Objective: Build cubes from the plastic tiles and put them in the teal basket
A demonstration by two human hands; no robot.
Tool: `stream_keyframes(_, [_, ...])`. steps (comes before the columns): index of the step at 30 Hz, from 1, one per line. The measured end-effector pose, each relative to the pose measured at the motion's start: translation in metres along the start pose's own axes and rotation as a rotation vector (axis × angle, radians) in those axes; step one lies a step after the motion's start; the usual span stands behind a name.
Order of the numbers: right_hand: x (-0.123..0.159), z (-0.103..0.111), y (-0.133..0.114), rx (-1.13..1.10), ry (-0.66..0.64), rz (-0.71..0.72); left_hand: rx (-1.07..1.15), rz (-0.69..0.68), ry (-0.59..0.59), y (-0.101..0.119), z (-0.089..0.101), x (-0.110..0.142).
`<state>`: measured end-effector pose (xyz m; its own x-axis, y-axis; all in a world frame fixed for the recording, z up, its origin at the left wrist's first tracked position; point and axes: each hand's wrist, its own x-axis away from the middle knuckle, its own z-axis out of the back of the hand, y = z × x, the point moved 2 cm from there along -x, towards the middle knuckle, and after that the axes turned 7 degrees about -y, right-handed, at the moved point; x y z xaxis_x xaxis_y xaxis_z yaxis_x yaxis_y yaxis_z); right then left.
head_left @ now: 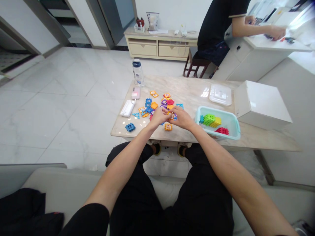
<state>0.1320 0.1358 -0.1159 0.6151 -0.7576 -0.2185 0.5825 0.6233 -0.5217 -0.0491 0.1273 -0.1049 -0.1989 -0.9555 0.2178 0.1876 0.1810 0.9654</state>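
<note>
**Head cam check: both your hands are right in the middle of the tile pile**

So from your head cam, your left hand (pixel 158 117) and your right hand (pixel 180 118) meet just over a scattered heap of colorful interlocking plastic tiles (pixel 157 108), near the near edge of a marble-top table (pixel 197 88). The fingers on both hands are curled in and nearly touching. They might be pinching a small tile, but honestly, you can't tell from this angle. One blue tile (pixel 130 127) sits apart on the left, and an orange tile (pixel 168 127) lies just below your right hand.

To the right, a teal plastic basket (pixel 236 131) holds a green tile stack (pixel 209 119) and a red tile stack (pixel 222 131). Past it are a see-through plastic lid (pixel 220 94) and a white box (pixel 261 105). Far left on the table are a water bottle (pixel 138 72), a pink gadget (pixel 135 93), and a white gadget (pixel 127 108).

Over at the far right, a co-worker (pixel 221 29) sits on a stool (pixel 197 64), with their hand (pixel 277 32) resting on a white counter (pixel 270 44).
</note>
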Motion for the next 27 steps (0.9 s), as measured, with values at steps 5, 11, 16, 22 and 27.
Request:
stream_keyframes(5, [-0.006,-0.003,0.000,-0.008,-0.044,0.006,-0.291,-0.020,0.075,0.000,0.007,0.001])
stream_keyframes(11, [-0.009,-0.014,-0.005,0.268,-0.275,-0.133,-0.922,-0.059,0.073,0.013,0.004,0.019])
stream_keyframes(16, [-0.004,-0.030,-0.005,0.443,-0.466,-0.260,-1.041,-0.037,0.110,0.026,0.013,0.025])
stream_keyframes(22, [-0.004,-0.046,-0.006,0.498,-0.545,-0.297,-1.075,0.012,0.122,0.026,0.031,0.022])
stream_keyframes(27, [-0.007,-0.054,-0.011,0.514,-0.572,-0.309,-1.073,-0.004,0.115,0.023,0.034,0.022])
